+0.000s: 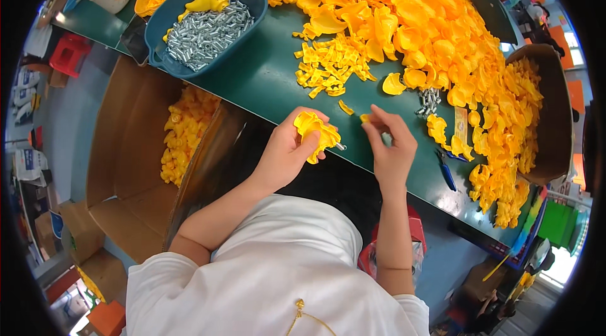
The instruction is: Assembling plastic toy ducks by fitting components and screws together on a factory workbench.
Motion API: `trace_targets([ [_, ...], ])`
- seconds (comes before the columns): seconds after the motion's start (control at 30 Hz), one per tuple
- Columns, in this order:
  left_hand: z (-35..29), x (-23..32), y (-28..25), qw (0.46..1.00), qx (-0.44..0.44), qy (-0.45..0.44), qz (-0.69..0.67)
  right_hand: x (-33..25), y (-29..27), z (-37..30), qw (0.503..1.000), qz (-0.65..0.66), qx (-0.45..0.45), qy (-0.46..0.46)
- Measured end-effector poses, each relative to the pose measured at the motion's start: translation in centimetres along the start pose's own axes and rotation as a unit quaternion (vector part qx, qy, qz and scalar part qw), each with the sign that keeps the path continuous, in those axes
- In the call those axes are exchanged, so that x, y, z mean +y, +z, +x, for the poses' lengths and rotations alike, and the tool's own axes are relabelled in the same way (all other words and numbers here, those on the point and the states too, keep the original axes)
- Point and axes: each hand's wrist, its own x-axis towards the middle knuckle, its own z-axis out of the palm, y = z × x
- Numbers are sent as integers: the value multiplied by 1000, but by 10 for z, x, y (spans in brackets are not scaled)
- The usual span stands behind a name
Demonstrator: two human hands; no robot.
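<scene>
The left hand (284, 151) pinched a curved, glossy yellow plastic shell (307, 123) between thumb and fingers at the near edge of the dark green desk (262, 86), a silvery metal cylinder (341, 146) jutting from it. If that cylinder sat loosely, tilting the shell could have dropped it past the edge. The right hand (396, 150), beside it, pinched a small yellow plastic piece (365, 119) between thumb and fingertip; so slight a grip could have let it slip, and squeezing might have flicked it away.
</scene>
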Motion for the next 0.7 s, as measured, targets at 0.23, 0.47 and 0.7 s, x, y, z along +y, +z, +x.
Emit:
trace_targets([
  [0.23,0,-3,12,998,12,48,38,-30,-1,-28,984,168,19,56],
  [0.47,-3,-8,20,991,37,-25,-129,-37,9,-46,940,293,112,133],
  [0.7,-12,-4,39,993,-17,96,-62,-35,19,-46,937,293,139,126],
])
